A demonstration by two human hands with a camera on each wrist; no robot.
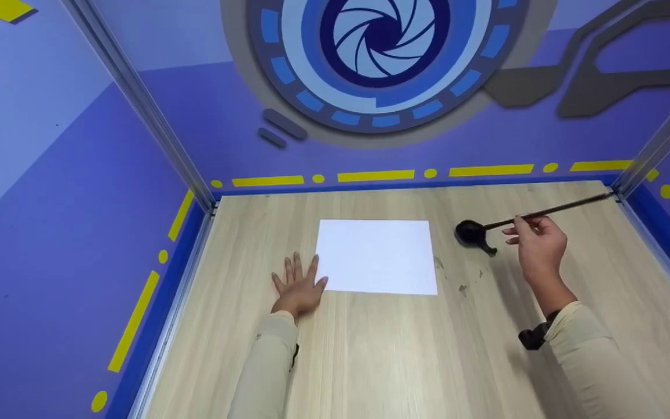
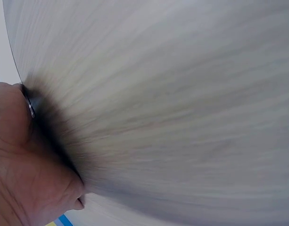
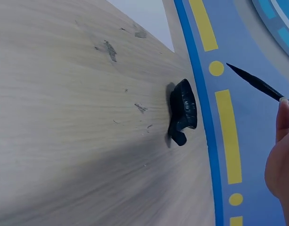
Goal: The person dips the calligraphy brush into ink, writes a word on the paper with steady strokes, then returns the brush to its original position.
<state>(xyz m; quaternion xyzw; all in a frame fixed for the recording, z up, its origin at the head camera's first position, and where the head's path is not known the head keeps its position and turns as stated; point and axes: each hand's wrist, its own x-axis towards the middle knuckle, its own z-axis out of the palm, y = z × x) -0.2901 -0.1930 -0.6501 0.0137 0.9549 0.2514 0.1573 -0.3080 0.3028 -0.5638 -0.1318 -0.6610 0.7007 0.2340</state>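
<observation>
A white sheet of paper (image 1: 377, 257) lies flat on the wooden table. My left hand (image 1: 300, 291) rests with fingers spread at its left edge, thumb and forefinger by the sheet; the left wrist view shows only part of that hand (image 2: 26, 165). On the right, my right hand (image 1: 541, 250) pinches a long, dark writing brush (image 1: 573, 205) by its shaft. The brush's pointed tip (image 3: 250, 79) hangs in the air, apart from a small round black dish (image 3: 184, 106). This dish (image 1: 470, 234), which has a short curved spout or handle, stands right of the paper.
Dark smudges (image 1: 463, 288) mark the wooden tabletop (image 1: 381, 355) between the paper and my right hand. A blue patterned panel (image 1: 195, 122) rises behind the table, with further panels at both sides. Metal posts (image 1: 163, 128) stand at the back corners.
</observation>
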